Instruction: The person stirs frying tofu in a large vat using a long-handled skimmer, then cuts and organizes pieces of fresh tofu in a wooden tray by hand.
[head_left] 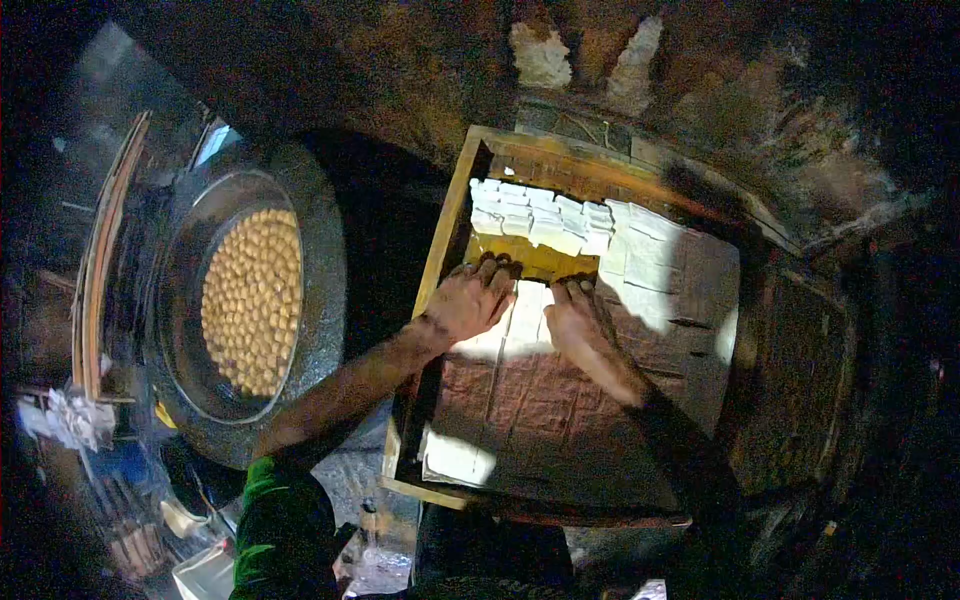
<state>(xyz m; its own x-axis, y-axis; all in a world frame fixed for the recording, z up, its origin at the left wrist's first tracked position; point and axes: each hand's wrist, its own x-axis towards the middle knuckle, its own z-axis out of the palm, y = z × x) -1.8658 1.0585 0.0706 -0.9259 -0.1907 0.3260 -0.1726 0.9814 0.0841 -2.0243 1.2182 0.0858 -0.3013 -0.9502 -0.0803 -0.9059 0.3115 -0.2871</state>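
Note:
Both hands are over a shallow wooden tray (452, 215) holding soft white slabs, cut by lines into blocks. My left hand (472, 300) lies on the left part of the white slab (527, 310), fingers curled over its far edge. Just to the right, my right hand (580, 322) has its fingers bent over that same edge. The fingertips are partly lost in shadow, and the undersides of the blocks are hidden. Beyond them, a row of cut white blocks (540, 218) stands at the tray's far side, with a strip of bare yellowish tray bottom (530, 260) between.
Left of the tray sits a wide dark pan (185, 330) with many round golden-brown balls (255, 305) in it. Long wooden strips (105, 260) stand farther left. Crumpled pale material (75, 420) lies below them. A stained wall (700, 90) rises behind the tray.

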